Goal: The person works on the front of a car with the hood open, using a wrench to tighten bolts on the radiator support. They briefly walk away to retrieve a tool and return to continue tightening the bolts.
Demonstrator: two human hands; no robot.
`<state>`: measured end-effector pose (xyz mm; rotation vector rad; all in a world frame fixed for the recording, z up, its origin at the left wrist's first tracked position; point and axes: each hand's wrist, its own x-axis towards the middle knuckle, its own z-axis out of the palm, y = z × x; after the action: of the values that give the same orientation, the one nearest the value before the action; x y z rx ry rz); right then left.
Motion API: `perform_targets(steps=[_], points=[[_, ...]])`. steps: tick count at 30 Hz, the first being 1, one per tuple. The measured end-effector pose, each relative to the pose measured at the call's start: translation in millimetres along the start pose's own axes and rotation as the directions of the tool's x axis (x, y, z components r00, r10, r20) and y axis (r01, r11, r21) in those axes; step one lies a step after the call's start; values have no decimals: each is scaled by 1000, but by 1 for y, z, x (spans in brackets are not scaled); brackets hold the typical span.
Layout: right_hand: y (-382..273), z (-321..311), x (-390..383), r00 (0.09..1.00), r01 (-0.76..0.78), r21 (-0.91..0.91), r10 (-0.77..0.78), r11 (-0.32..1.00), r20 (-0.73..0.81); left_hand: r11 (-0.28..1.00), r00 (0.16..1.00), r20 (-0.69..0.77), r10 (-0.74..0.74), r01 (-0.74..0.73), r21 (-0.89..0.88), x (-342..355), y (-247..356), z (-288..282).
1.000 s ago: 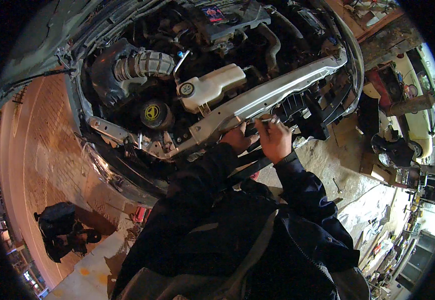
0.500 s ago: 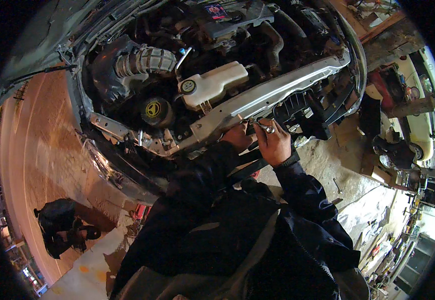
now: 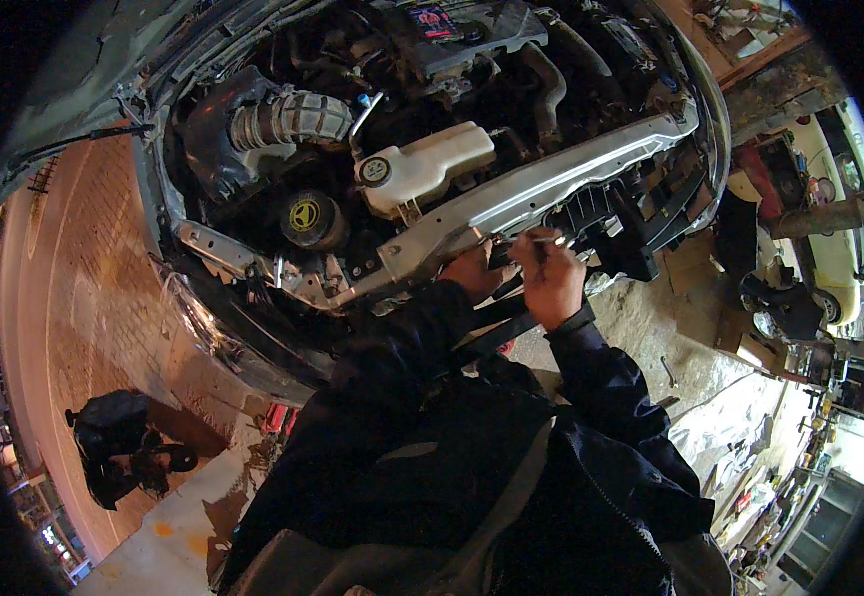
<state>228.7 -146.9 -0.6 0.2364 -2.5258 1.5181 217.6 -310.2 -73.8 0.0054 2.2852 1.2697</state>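
Both hands are at the lower edge of the silver radiator support bar (image 3: pixel 541 186) at the front of an open car engine bay. My left hand (image 3: pixel 471 271) is closed near the bar's underside; what its fingers grip is hidden. Right beside it, my right hand (image 3: pixel 554 286) is closed around a small shiny metal tool (image 3: pixel 549 239), whose exact kind is too small to tell. Behind the bar sit a white plastic coolant tank (image 3: pixel 437 164) with a dark cap and a round black cap with a yellow mark (image 3: pixel 308 219).
A ribbed air intake hose (image 3: pixel 298 119) and engine cover (image 3: pixel 481 45) fill the bay. On the ground at right lies a wrench (image 3: pixel 668 372), with boxes and scattered tools beyond. A black object (image 3: pixel 124 447) lies on the paving at left.
My right hand has turned at the wrist, its back now facing up more and the metal tool lying more sideways. The left hand has hardly moved.
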Motion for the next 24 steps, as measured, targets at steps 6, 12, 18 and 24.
perform_targets(steps=[6, 12, 18, 24], points=[[26, -21, 40, 739, -619, 633, 618, 465, 268, 963, 968, -82, 239, -247, -105, 15, -22, 12], [15, -12, 11, 943, -275, 429, 329, 861, -57, 993, 991, -62, 117, -115, 31, 11, -16, 9], [-1, 1, -8, 995, 82, -61, -85, 995, -50, 998, 1000, -16, 5, -4, 63, 4, -5, 3], [-4, 4, -6, 985, 166, -182, -171, 969, -13, 996, 1000, -14, 9, -8, 87, 6, -9, 5]])
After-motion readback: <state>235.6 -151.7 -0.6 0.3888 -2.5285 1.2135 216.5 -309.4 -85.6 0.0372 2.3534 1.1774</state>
